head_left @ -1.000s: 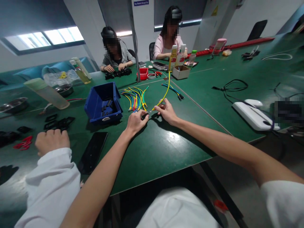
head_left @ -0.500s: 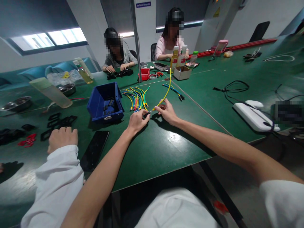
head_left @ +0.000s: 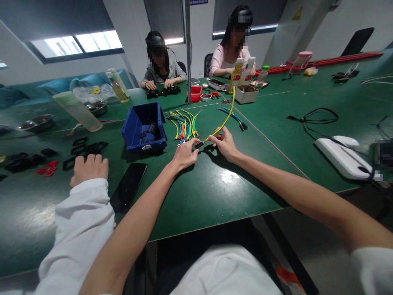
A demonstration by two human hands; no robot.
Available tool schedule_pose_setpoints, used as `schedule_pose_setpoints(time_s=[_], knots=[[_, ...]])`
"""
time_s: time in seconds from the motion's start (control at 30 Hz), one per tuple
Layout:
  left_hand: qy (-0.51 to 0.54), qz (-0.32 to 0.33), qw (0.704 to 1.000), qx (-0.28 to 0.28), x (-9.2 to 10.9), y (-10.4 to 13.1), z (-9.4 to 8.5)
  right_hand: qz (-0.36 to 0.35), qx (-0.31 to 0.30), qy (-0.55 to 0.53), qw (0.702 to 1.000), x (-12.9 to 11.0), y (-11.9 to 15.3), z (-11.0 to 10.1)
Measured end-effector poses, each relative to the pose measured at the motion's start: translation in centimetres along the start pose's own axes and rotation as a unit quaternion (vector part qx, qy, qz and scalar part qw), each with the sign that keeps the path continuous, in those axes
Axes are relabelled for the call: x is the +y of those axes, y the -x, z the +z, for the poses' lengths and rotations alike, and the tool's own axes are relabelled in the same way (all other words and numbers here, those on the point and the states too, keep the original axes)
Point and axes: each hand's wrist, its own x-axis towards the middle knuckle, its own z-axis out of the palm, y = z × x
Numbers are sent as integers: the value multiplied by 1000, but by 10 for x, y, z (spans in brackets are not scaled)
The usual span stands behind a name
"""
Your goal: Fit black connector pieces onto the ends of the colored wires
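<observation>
My left hand (head_left: 186, 153) pinches a small black sleeve (head_left: 199, 145) above the green table. My right hand (head_left: 225, 143) is closed on a yellow wire (head_left: 229, 116), whose free end curves upward and away. The wire's metal-tipped lower end points at the sleeve; whether the two touch is too small to tell. Just beyond my left hand lies a bundle of yellow, blue, green and red wires (head_left: 184, 123). A few wires with black ends (head_left: 235, 119) lie past my right hand. Left of the bundle stands a blue bin (head_left: 144, 143) with several black sleeves inside.
A co-worker's sleeved arm (head_left: 82, 221) rests close by on the left, near a black phone (head_left: 129, 186). Black frames (head_left: 89, 145) and red pieces (head_left: 47, 168) lie beyond. Two people sit across the table. A white device (head_left: 342, 157) with a black cable lies right.
The whole view has shifted, so things appear farther right. My hands keep the same hold, with the wire's tip and the black sleeve still close together.
</observation>
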Motion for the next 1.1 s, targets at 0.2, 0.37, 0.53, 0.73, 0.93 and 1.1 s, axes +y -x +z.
schedule_pose_setpoints(time_s=[0.2, 0.37, 0.53, 0.73, 0.93, 1.1], knots=[[50, -15, 999, 1, 1, -1, 1, 2, -6, -11, 1000, 2, -1, -1], [74, -22, 997, 4, 1, -2, 1, -2, -12, -12, 1000, 4, -2, 0], [92, -27, 995, -4, 0, -3, 0, 9, -14, -19, 1000, 2, -1, 1], [215, -85, 973, 0, 2, -4, 4, 17, -9, -31, 999, -2, -1, 1], [317, -122, 941, -2, 4, -6, 5, 21, -11, -39, 999, -6, -1, -1], [345, -155, 925, -18, 5, -6, -1, 37, -5, -49, 998, -9, 0, -1]])
